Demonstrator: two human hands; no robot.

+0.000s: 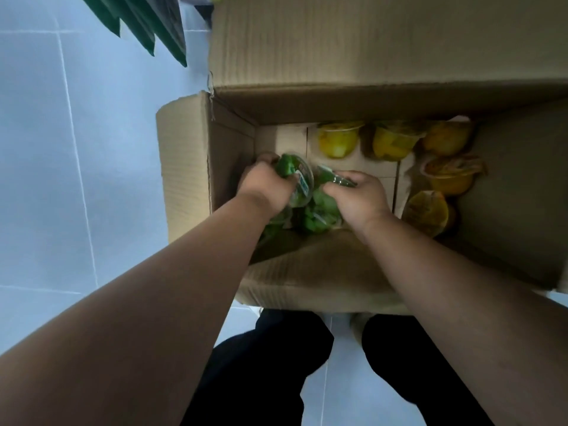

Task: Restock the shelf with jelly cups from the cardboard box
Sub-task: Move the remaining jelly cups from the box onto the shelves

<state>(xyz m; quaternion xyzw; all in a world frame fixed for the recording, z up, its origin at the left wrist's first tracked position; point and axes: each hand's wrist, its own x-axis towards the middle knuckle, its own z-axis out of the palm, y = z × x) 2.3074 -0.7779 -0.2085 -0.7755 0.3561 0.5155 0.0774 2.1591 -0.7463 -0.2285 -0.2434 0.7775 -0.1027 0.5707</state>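
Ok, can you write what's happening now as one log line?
step: picking from box | left hand: holds green cup | right hand: holds green cup | yellow cups: in box

- I see a floor of pale blue-grey square tiles (pixel 46 142) with thin white grout lines, filling the left side and bottom of the head view.
- Dark green pointed strips (pixel 147 23), blurred, hang in at the top left edge.
- Light is soft and even.
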